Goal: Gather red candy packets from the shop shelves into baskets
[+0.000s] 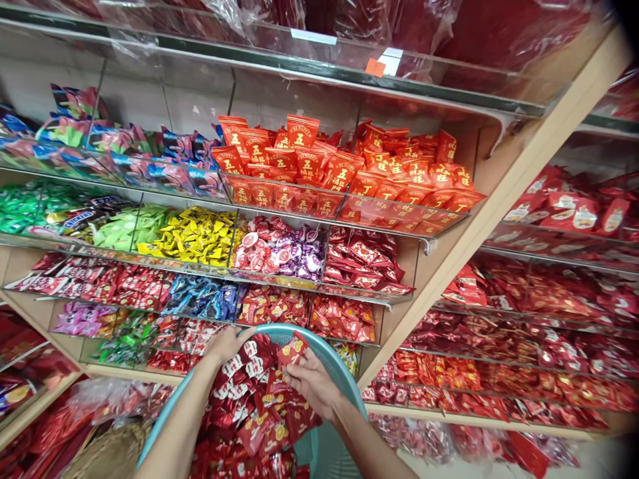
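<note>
Right hand (313, 382): fingers pinched on packet (292, 347), which juts forward over basket (348, 369). Left hand (223, 347) by basket's left side, farther off; grip unclear.

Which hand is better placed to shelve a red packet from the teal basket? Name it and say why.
Probably the right hand: it holds a red packet, while the left hand is at the teal basket's rim.

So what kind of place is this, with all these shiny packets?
Probably a sweet shop: shelves divided into sections of small bright packets, a Snickers wrapper among them, and a teal basket holding lots of red packets.
</note>
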Action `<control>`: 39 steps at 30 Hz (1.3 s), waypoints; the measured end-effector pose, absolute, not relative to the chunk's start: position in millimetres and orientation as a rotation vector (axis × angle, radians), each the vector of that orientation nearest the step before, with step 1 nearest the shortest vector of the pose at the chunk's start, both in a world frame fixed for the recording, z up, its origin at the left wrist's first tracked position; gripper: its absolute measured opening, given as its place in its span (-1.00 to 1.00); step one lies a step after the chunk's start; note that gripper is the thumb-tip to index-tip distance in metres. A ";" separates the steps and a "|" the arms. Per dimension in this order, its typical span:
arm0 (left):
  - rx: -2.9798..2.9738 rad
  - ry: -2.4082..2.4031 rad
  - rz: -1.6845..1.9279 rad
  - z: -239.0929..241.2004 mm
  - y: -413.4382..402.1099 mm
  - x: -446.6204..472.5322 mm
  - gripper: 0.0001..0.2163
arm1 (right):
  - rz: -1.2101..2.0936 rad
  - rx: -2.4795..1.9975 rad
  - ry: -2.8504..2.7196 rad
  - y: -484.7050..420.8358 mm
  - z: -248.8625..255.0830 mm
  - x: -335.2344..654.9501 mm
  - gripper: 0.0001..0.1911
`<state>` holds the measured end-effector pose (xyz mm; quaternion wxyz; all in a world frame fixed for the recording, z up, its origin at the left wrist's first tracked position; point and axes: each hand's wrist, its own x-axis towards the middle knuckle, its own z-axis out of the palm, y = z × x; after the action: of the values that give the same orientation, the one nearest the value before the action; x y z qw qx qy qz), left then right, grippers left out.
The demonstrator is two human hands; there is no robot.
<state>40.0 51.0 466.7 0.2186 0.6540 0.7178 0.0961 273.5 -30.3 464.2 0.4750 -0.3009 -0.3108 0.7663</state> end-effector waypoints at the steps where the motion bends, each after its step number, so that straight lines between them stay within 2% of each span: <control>1: 1.814 1.986 0.263 467.3 50.9 40.2 -0.47 | 1.857 -0.740 -0.794 -30.8 464.7 272.9 -0.59; 4: 1.818 1.987 0.260 468.2 50.9 40.5 -0.46 | 1.799 -0.790 -0.880 -31.4 465.1 271.0 -0.67; 8: 1.801 1.997 0.269 469.1 51.1 40.7 -0.43 | 1.707 -0.856 -0.905 -29.8 462.5 269.1 -0.61; 12: 1.816 1.992 0.257 470.4 50.2 41.1 -0.40 | 1.615 -0.979 -0.873 -26.5 459.9 268.9 -0.65; 22: 1.815 1.995 0.243 472.1 49.8 41.4 -0.45 | 1.678 -1.029 -0.492 -19.4 444.8 275.8 -0.63; 39: 1.798 1.996 0.244 467.8 50.1 39.6 -0.41 | 1.559 -1.134 -0.699 -0.4 435.2 278.6 -0.57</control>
<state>39.6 50.1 467.8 0.2203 0.6502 0.7217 0.0881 278.6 -0.4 435.2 0.5188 -0.4727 -0.2914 0.6500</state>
